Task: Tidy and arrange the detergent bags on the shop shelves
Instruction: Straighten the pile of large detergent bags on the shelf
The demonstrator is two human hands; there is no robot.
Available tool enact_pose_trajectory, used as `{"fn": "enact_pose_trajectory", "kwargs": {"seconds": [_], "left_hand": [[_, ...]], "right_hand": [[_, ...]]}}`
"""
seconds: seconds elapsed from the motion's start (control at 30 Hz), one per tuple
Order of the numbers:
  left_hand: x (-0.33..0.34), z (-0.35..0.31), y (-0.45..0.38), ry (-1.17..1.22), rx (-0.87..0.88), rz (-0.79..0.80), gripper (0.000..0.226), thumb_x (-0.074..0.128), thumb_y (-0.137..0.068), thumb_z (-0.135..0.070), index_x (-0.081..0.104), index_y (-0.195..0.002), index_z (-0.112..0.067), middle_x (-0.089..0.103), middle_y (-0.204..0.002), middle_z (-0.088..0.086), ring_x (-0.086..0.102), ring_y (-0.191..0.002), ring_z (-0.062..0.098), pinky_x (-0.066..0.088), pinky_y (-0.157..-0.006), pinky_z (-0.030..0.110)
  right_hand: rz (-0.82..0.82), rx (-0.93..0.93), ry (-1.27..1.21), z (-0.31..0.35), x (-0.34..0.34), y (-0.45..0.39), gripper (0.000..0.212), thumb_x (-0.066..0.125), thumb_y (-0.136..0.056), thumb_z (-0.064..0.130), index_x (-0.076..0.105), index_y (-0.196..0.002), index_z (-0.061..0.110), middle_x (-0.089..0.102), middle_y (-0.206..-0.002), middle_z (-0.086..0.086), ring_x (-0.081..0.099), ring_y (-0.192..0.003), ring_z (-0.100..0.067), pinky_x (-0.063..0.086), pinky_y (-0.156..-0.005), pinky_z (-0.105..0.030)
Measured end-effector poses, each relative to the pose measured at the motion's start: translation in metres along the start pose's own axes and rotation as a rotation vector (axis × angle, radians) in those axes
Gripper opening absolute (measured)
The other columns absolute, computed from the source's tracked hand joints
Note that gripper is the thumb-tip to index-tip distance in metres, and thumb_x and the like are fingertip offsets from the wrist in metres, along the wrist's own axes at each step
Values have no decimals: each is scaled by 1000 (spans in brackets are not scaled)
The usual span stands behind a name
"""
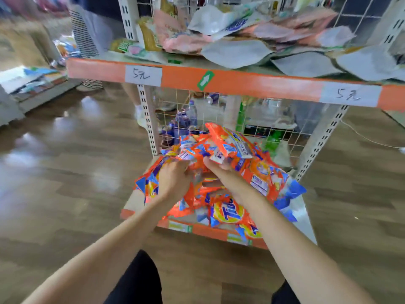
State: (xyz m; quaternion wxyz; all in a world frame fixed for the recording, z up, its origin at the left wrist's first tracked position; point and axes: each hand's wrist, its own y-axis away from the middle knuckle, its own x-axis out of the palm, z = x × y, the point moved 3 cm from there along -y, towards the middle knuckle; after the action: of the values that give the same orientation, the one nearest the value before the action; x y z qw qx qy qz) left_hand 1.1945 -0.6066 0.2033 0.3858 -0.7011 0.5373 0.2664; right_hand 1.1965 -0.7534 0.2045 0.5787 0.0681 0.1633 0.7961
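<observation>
A loose heap of orange detergent bags [228,212] with blue and yellow print lies on the bottom shelf [303,212] of a metal rack. My right hand [219,168] grips one orange bag [232,142] from below and holds it raised above the heap, tilted up to the left. My left hand [173,179] rests palm down on the left side of the heap, its fingers closed over several bags [188,154] there. Both forearms reach in from the bottom of the view.
The upper shelf [241,83] has an orange front strip with two handwritten price labels and carries a jumble of pink, white and grey pouches [236,51]. A wire grid [274,130] backs the rack. Wooden floor surrounds it; another low shelf [32,84] stands at left.
</observation>
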Motion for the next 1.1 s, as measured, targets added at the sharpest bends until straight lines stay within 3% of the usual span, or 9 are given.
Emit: {"fn": "enact_pose_trajectory", "kwargs": {"seconds": [0.07, 0.13, 0.23, 0.33, 0.47, 0.63, 0.77, 0.9, 1.1], "left_hand": [[26, -6, 23, -22, 66, 86, 21, 57, -83, -17, 72, -90, -5, 68, -91, 23, 61, -92, 40, 43, -71, 40], [41, -10, 46, -2, 126, 165, 16, 60, -86, -16, 72, -91, -6, 69, -90, 20, 60, -91, 39, 40, -69, 37], [54, -6, 70, 110, 212, 381, 26, 65, -85, -34, 69, -79, -9, 67, -74, 12, 61, -73, 32, 37, -58, 34], [50, 10, 69, 198, 133, 572, 43, 63, -76, -58, 74, -89, -19, 72, -77, -4, 67, -74, 13, 53, -67, 32], [18, 19, 36, 166, 94, 376, 28, 67, -82, -46, 76, -88, -20, 68, -75, -10, 64, -74, 10, 48, -68, 26], [-35, 8, -22, 142, 182, -67, 34, 48, -88, -30, 70, -108, -12, 67, -106, 4, 65, -94, 24, 51, -79, 30], [-31, 6, -38, -108, 155, 157, 29, 55, -90, -26, 66, -114, -14, 65, -113, 5, 62, -101, 26, 50, -85, 36], [-1, 12, -19, -100, -45, 425, 30, 54, -92, -33, 62, -77, -8, 63, -82, 12, 62, -85, 31, 42, -66, 33], [5, 38, 7, 1010, -947, 510, 24, 41, -93, -22, 52, -99, -3, 69, -90, 20, 69, -71, 33, 52, -67, 36]], "right_hand": [[-30, -13, 44, -3, 8, 1, 30, 65, -84, 44, 61, -77, 15, 63, -71, -7, 63, -58, -19, 56, -51, -28], [-208, -6, 240, -16, 1, 1, 18, 71, -81, 25, 63, -75, 10, 61, -66, -10, 62, -57, -23, 58, -58, -29], [-229, 81, 556, -39, -18, 2, 13, 63, -77, 11, 58, -69, 3, 61, -75, -18, 65, -80, -36, 56, -76, -41], [-177, 60, 506, -46, -29, 1, 12, 63, -78, 6, 59, -77, -5, 61, -72, -20, 64, -70, -32, 56, -69, -49], [-194, -118, 216, 12, -45, -10, 15, 56, -89, -1, 60, -78, 9, 59, -58, 0, 58, -46, -6, 49, -42, -22], [-436, -236, -366, 56, -82, -33, 22, 51, -95, 3, 55, -76, 13, 63, -54, 5, 60, -44, -8, 53, -47, -26], [-361, -151, -546, 27, -77, -37, 17, 41, -98, -2, 54, -91, 7, 68, -55, 7, 66, -49, -7, 54, -48, -20], [-342, -125, -557, 37, -67, -44, 14, 45, -95, -3, 54, -90, 6, 68, -61, -3, 67, -52, -11, 57, -52, -25], [-252, -196, -429, 62, -55, -19, 18, 46, -94, -5, 57, -86, 7, 67, -55, 2, 67, -50, -12, 56, -49, -25]]}}
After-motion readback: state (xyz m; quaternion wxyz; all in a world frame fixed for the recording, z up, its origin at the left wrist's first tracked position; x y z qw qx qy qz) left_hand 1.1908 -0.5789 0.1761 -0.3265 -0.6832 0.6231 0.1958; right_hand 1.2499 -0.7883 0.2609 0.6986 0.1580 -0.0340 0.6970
